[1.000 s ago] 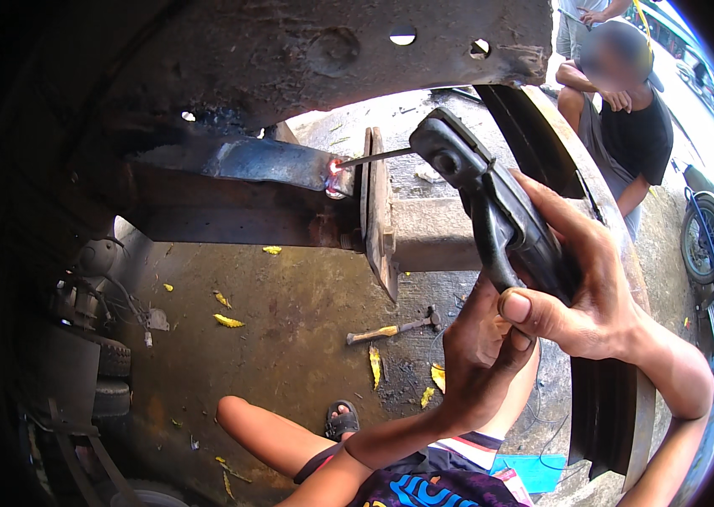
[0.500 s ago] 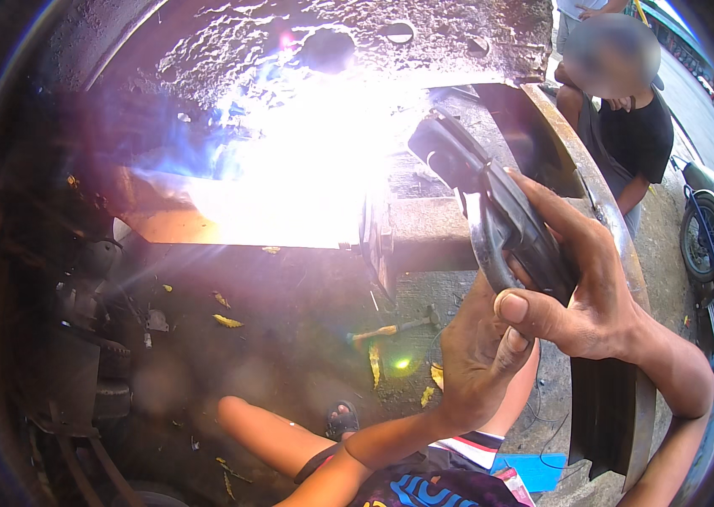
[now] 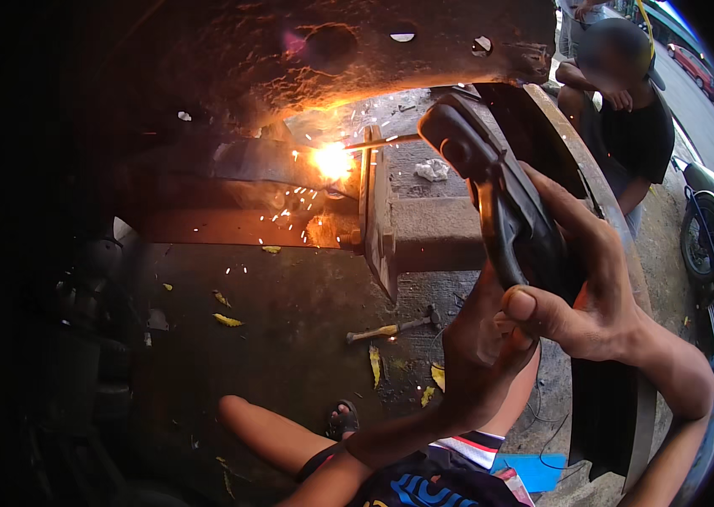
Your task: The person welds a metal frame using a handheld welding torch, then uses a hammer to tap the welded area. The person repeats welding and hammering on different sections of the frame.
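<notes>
A black welding electrode holder (image 3: 504, 198) slants up and to the left, gripped in my right hand (image 3: 597, 283), whose thumb lies along its near side. Closed beneath it, my left hand (image 3: 483, 346) steadies its lower end; some of those fingers are hidden. From the holder's jaws a thin welding rod (image 3: 386, 141) reaches left to a bright spark at its tip. That glow sits where a rusty metal beam (image 3: 247, 221) meets an upright steel plate (image 3: 380, 211). Sparks scatter downward around the joint.
A pitted metal panel (image 3: 424, 59) with holes hangs overhead. A hammer (image 3: 390, 329) and yellow leaves (image 3: 228, 320) lie on the ground. A curved steel rail (image 3: 585, 160) runs along the right. Beyond it, a person in black (image 3: 637, 135) crouches near a motorcycle wheel (image 3: 705, 237).
The huge white glare has shrunk to a small orange-lit spark, and the surroundings look darker. The rod and flying sparks now show. Both hands stay nearly in place, with the holder slightly shifted.
</notes>
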A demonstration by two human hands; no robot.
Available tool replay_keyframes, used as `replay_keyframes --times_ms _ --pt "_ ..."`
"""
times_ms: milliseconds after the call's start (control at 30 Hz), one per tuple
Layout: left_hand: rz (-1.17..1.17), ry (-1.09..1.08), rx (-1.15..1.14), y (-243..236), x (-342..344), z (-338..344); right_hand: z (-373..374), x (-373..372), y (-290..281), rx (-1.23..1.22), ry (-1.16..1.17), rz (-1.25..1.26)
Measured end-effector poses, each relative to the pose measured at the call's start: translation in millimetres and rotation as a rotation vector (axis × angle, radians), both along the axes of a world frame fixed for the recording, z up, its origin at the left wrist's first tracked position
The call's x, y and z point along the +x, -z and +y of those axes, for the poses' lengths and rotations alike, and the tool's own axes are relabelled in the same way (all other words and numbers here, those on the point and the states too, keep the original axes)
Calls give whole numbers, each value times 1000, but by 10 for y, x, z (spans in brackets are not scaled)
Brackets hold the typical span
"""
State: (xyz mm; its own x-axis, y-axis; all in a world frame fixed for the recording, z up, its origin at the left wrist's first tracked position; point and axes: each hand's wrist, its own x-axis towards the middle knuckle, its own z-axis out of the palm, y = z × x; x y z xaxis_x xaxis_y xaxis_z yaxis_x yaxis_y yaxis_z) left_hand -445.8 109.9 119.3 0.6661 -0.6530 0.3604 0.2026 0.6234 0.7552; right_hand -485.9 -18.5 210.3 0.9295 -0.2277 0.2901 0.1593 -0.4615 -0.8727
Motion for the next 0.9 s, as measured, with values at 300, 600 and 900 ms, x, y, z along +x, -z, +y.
replay_keyframes --times_ms 300,600,900 --pt "88 32 51 -2 -46 38 -19 7 31 -14 -7 -15" --pt "42 -5 -45 -24 -41 -5 2 -8 24 19 -22 9" --pt "129 -2 -85 -76 -77 -30 -2 -17 36 41 -31 52"
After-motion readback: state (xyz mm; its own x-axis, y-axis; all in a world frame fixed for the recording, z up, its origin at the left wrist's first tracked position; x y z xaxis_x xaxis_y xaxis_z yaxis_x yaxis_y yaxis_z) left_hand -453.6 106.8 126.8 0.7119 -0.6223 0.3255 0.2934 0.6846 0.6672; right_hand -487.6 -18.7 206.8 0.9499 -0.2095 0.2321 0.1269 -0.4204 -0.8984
